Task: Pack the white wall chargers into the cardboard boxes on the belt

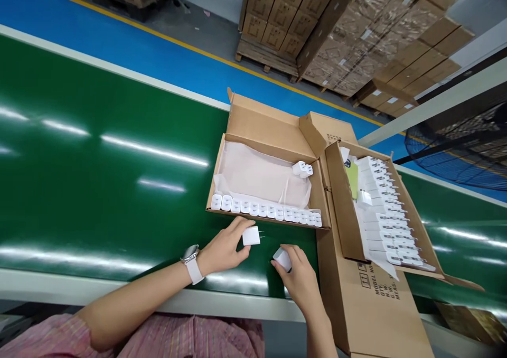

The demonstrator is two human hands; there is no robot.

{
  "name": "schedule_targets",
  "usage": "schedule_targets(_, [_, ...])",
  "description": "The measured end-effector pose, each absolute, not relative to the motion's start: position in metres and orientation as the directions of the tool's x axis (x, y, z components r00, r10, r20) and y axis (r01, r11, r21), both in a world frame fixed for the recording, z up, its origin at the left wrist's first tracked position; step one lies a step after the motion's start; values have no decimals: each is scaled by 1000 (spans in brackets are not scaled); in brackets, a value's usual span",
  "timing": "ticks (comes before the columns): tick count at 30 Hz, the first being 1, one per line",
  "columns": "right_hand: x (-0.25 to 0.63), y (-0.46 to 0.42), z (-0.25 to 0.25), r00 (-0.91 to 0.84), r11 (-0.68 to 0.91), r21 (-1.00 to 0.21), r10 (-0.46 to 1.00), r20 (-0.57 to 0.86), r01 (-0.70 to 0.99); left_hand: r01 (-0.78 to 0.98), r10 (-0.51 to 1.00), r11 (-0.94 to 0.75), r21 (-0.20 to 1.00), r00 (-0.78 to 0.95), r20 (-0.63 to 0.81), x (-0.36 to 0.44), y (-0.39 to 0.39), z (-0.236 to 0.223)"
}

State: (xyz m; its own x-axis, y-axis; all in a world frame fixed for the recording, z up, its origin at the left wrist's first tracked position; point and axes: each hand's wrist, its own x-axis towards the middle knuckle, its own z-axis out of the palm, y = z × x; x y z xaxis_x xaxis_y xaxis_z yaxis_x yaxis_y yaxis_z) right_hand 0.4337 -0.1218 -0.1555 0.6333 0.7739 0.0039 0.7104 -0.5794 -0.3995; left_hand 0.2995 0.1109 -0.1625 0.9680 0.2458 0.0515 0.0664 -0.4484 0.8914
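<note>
My left hand (224, 248), with a smartwatch (190, 253) on its wrist, grips a white USB wall charger (251, 235) with its metal prongs pointing right. My right hand (299, 280) holds a second white charger (282, 259) between fingers and thumb, tilted, just to the right of the other. Both hands are over the green conveyor belt (99, 189), close to the front wall of an open cardboard box (269, 131). In that box, a row of white chargers (265, 209) lines the near side on pale wrapping (257, 173), and a small cluster (302, 169) lies further back.
A second open carton (380, 210) on the right holds rows of white chargers and a green card, and rests on a flattened printed carton (372, 305). Beyond the belt are a blue floor strip, a yellow line, palletised cartons and a wire-guarded fan.
</note>
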Motion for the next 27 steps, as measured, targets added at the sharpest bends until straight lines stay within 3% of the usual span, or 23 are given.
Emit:
schedule_targets(5, [422,-103,-149,674,-561,-532,739,24,634,26,129,-341,940,991,19,300,112,-162])
schedule_targets(10, [415,-78,-149,667,-565,-506,745,27,652,26,81,-421,907,997,10,303,111,-169])
schedule_targets(14, [409,-65,-152,577,-480,-554,817,1,680,32,76,-525,850,997,9,305,105,-179])
schedule_targets(21, [416,-64,-148,485,-451,-383,875,-8,806,-50,69,-671,740,989,129,300,114,-162])
schedule_targets(23, [421,-66,-144,482,-450,-445,875,-45,775,-61,156,-707,704,958,240,301,132,-149])
schedule_targets(27, [432,-68,-128,484,-449,-681,861,-157,578,29,337,-796,604,850,404,308,187,-120])
